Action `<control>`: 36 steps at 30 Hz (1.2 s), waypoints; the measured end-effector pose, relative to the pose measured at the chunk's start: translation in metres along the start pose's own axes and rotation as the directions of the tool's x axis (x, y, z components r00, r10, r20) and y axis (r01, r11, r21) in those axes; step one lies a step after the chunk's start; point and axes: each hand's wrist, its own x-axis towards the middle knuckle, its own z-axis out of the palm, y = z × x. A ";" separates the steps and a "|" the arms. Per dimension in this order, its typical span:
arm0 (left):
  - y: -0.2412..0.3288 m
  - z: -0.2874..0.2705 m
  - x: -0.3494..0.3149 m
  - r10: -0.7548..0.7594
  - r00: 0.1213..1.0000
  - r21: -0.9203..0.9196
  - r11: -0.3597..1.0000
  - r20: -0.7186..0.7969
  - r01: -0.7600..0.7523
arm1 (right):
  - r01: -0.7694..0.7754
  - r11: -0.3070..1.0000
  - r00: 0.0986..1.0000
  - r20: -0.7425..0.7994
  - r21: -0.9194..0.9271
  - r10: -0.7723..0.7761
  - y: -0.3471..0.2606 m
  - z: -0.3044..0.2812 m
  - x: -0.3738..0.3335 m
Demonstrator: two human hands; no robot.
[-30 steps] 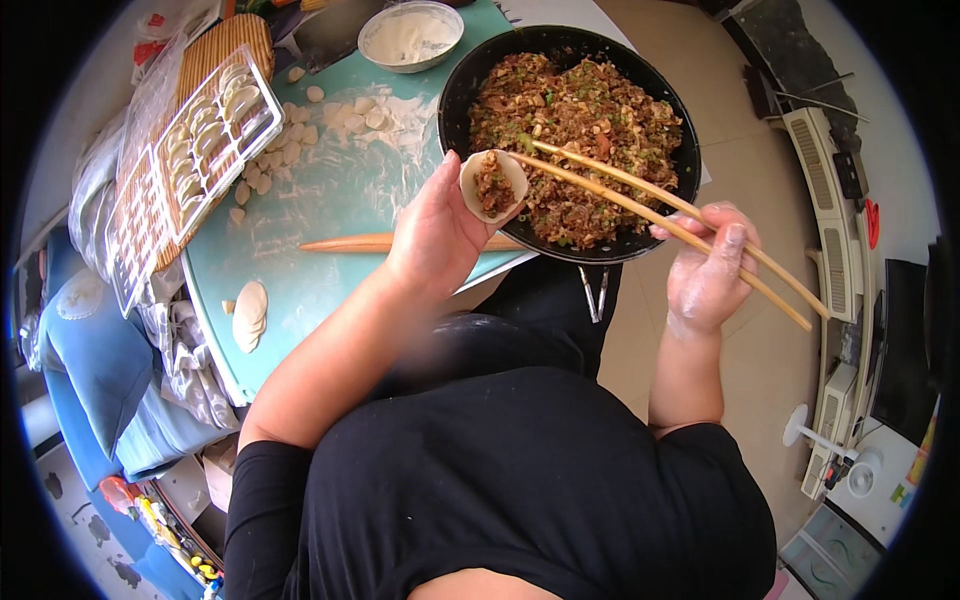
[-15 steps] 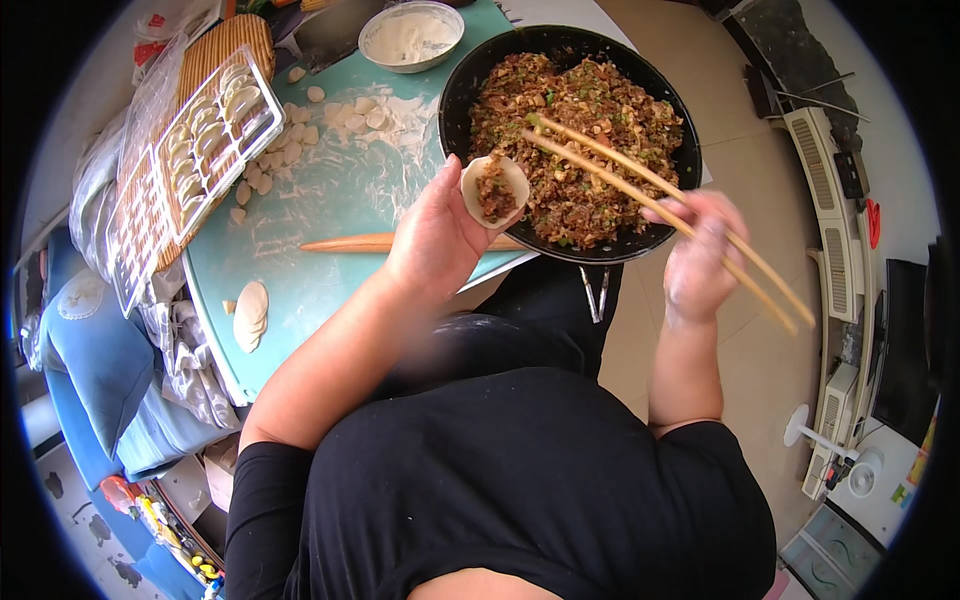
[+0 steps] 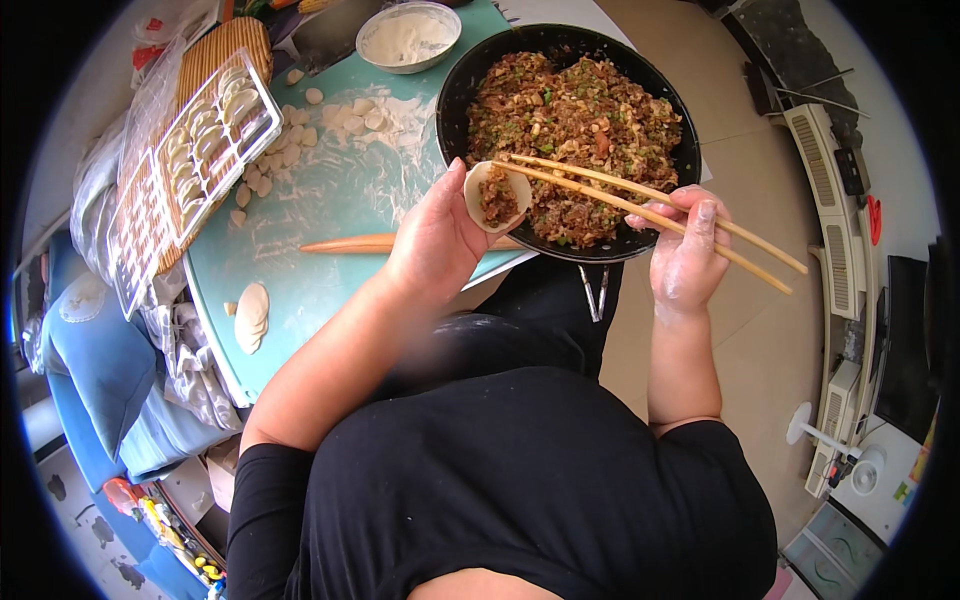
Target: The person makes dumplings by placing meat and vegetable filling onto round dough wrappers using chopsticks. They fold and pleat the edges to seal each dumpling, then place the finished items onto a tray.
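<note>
My left hand point(image 3: 437, 232) holds a round dumpling wrapper point(image 3: 476, 207) at the near left rim of the black pan point(image 3: 447, 128). A small mound of brown filling point(image 3: 497, 198) lies in the middle of the wrapper. In my right hand point(image 3: 690, 247), dusted with flour, is a pair of wooden chopsticks point(image 3: 622, 190). Their tips reach left over the pan to the wrapper's upper edge; whether they touch it I cannot tell. Chopped meat and vegetable filling point(image 3: 575, 110) heaps up inside the pan. Behind my left hand lies a wooden rolling pin point(image 3: 350, 244), partly hidden.
Flattened wrappers point(image 3: 252, 318) are stacked on the floured green mat point(image 3: 300, 285), with several small dough pieces point(image 3: 290, 150) farther back. A bowl of flour point(image 3: 409, 40) stands at the far edge. Left of the mat, a white tray point(image 3: 215, 150) holds folded dumplings on a woven board point(image 3: 245, 38).
The chopsticks have swung left from over the filling in the pan to the wrapper's edge. My right hand has shifted slightly left; my left hand is nearly still.
</note>
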 end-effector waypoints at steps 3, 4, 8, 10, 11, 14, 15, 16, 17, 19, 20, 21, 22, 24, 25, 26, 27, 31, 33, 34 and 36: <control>0.000 0.000 0.000 -0.005 1.000 -0.010 1.000 -0.003 0.005 | 0.014 1.000 1.000 -0.023 -0.005 -0.014 0.001 0.000 -0.001; 0.000 0.000 0.000 -0.009 1.000 -0.014 1.000 -0.001 0.009 | 0.022 1.000 0.999 -0.027 -0.005 -0.022 0.000 0.000 -0.001; 0.000 0.000 0.000 -0.011 1.000 -0.025 1.000 -0.027 0.011 | 0.009 0.997 0.998 -0.060 0.070 -0.005 -0.009 -0.003 0.002; 0.001 -0.002 0.000 -0.006 1.000 -0.026 1.000 -0.028 0.005 | -0.015 0.993 0.995 -0.095 0.118 0.026 -0.015 -0.008 0.007; 0.002 -0.003 0.000 -0.003 1.000 -0.027 1.000 -0.029 0.002 | -0.027 0.989 0.993 -0.113 0.142 0.043 -0.017 -0.011 0.009; 0.006 -0.005 0.000 0.018 0.999 -0.081 0.996 -0.050 -0.022 | -0.091 0.957 0.996 -0.002 -0.277 0.094 -0.016 -0.014 0.010; 0.009 -0.006 -0.001 0.009 0.999 -0.090 0.996 -0.046 -0.013 | -0.094 0.896 0.989 0.059 -0.434 0.133 -0.015 -0.015 0.010; 0.011 -0.007 -0.003 -0.002 0.999 -0.101 0.995 -0.042 -0.003 | -0.068 0.917 0.997 0.019 -0.393 0.081 -0.013 -0.016 0.007; 0.014 -0.008 -0.005 -0.012 0.999 -0.111 0.994 -0.039 0.008 | -0.054 0.948 0.998 0.011 -0.313 0.060 -0.014 -0.018 0.008; 0.017 -0.011 -0.008 -0.035 0.999 -0.136 0.990 0.001 0.035 | -0.022 0.989 1.000 -0.011 -0.149 0.020 -0.022 -0.023 0.011; 0.019 -0.012 -0.010 -0.055 0.998 -0.142 0.988 0.029 0.059 | -0.050 0.994 0.998 -0.045 -0.095 0.045 -0.023 -0.021 0.014; 0.020 -0.012 -0.011 -0.075 0.996 -0.149 0.985 0.056 0.083 | -0.079 0.997 0.997 -0.002 -0.025 0.079 -0.024 -0.020 0.016; 0.020 -0.011 -0.012 -0.070 0.995 -0.152 0.985 0.066 0.080 | -0.113 0.993 0.993 0.042 0.045 0.111 -0.025 -0.018 0.018; 0.020 -0.010 -0.016 -0.094 0.990 -0.167 0.980 0.108 0.111 | -0.150 0.981 0.978 0.164 0.124 0.128 -0.023 -0.014 0.020; 0.020 -0.010 -0.018 -0.102 0.986 -0.174 0.977 0.128 0.124 | -0.158 0.980 0.973 0.187 0.122 0.134 -0.021 -0.012 0.020; 0.020 -0.008 -0.020 -0.108 0.983 -0.147 0.981 0.149 0.129 | -0.167 0.979 0.968 0.210 0.120 0.139 -0.019 -0.011 0.021; 0.019 -0.004 -0.022 -0.112 0.982 -0.135 0.982 0.149 0.133 | -0.175 0.977 0.962 0.232 0.119 0.144 -0.017 -0.010 0.021; 0.017 0.002 -0.028 -0.130 0.982 -0.109 0.983 0.136 0.145 | -0.178 0.979 0.952 0.268 0.097 0.147 -0.010 -0.007 0.027; 0.016 0.002 -0.029 -0.134 0.982 -0.113 0.982 0.131 0.149 | -0.180 0.979 0.952 0.269 0.098 0.148 -0.008 -0.008 0.030; 0.016 0.002 -0.030 -0.136 0.982 -0.119 0.981 0.134 0.152 | -0.188 0.977 0.956 0.246 0.102 0.159 -0.007 -0.008 0.031; 0.017 0.002 -0.031 -0.133 0.983 -0.125 0.981 0.130 0.149 | -0.208 0.970 0.959 0.221 0.129 0.176 -0.007 -0.009 0.031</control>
